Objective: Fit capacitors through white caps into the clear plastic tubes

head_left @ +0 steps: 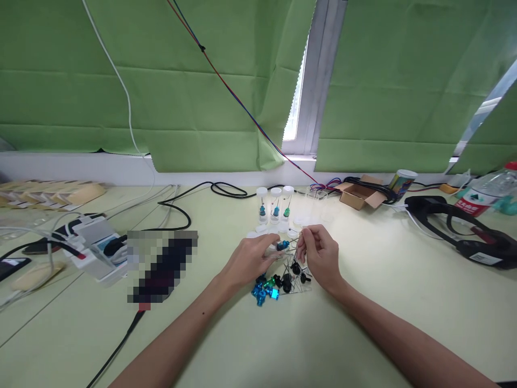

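Note:
My left hand (252,258) is closed around a clear plastic vial lying on its side, with a blue fitting (283,245) at its right end. Close by on the right, my right hand (321,256) has its fingertips pinched together; whatever they hold is too thin to make out. Below both hands lies a pile of shiny blue fittings (260,296), a green fitting (269,282), black knob-like parts (287,282) and thin metal rods. Behind the hands, three capped clear vials (275,205) stand upright in a row, each containing a blue or green fitting and a thin wire. Several white caps (262,229) lie before them.
A small open cardboard box (357,196), a can (402,183), a black headset (464,231) and a red-capped bottle (488,188) are at the right. On the left are a white power strip (97,253), cables and a blurred dark object (163,269).

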The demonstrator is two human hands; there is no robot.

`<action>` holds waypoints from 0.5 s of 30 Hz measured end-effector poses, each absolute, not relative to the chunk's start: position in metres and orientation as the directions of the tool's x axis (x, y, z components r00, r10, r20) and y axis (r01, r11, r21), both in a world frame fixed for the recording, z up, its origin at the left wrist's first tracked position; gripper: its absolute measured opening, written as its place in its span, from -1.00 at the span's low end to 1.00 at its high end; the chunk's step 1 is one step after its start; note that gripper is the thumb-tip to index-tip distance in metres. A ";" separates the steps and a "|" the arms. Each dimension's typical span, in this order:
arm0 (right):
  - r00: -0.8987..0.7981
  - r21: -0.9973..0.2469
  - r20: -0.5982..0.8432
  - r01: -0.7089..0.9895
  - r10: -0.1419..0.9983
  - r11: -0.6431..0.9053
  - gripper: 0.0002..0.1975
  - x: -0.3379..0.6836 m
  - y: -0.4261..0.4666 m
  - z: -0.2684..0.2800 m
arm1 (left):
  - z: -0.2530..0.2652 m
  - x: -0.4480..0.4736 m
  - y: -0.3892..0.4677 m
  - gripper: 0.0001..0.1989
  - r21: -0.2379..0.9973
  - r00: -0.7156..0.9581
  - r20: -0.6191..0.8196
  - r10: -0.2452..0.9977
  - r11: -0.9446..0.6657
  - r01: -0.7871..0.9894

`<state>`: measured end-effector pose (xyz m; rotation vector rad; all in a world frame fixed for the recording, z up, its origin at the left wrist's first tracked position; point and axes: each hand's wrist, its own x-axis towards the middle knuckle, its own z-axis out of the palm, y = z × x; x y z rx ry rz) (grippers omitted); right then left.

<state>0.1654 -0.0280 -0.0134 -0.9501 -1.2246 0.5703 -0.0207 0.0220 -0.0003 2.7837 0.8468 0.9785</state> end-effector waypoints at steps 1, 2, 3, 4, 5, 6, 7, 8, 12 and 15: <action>0.279 -0.853 0.518 0.100 0.809 0.512 -0.72 0.165 -0.028 -0.013 | -0.001 -0.020 0.022 -0.83 0.244 0.645 0.557 0.523 -0.846 0.474; 0.281 -0.857 0.510 0.084 0.813 0.509 -0.72 0.164 -0.028 -0.012 | -0.001 -0.020 0.021 -0.83 0.246 0.646 0.556 0.523 -0.846 0.473; 0.282 -0.860 0.504 0.070 0.817 0.506 -0.72 0.164 -0.028 -0.012 | 0.000 -0.020 0.021 -0.83 0.245 0.646 0.556 0.523 -0.846 0.474; 0.281 -0.862 0.499 0.059 0.820 0.504 -0.72 0.164 -0.028 -0.012 | 0.000 -0.019 0.020 -0.84 0.242 0.645 0.556 0.524 -0.844 0.478; 0.280 -0.863 0.495 0.052 0.822 0.502 -0.72 0.164 -0.028 -0.011 | 0.001 -0.019 0.020 -0.84 0.239 0.644 0.557 0.525 -0.844 0.481; 0.279 -0.864 0.493 0.047 0.824 0.501 -0.72 0.163 -0.028 -0.011 | 0.001 -0.019 0.019 -0.84 0.236 0.644 0.558 0.524 -0.844 0.482; 0.278 -0.865 0.491 0.044 0.826 0.499 -0.72 0.163 -0.028 -0.011 | 0.002 -0.019 0.019 -0.85 0.233 0.644 0.560 0.520 -0.846 0.480; 0.277 -0.866 0.489 0.042 0.827 0.498 -0.71 0.163 -0.028 -0.010 | 0.002 -0.019 0.019 -0.85 0.230 0.647 0.562 0.516 -0.848 0.477; 0.268 -0.871 0.479 0.026 0.836 0.491 -0.70 0.163 -0.028 -0.009 | 0.004 -0.017 0.017 -0.86 0.205 0.663 0.548 0.509 -0.851 0.484; 0.249 -0.874 0.471 0.002 0.846 0.486 -0.70 0.164 -0.027 -0.010 | 0.005 -0.016 0.016 -0.87 0.188 0.678 0.528 0.511 -0.849 0.493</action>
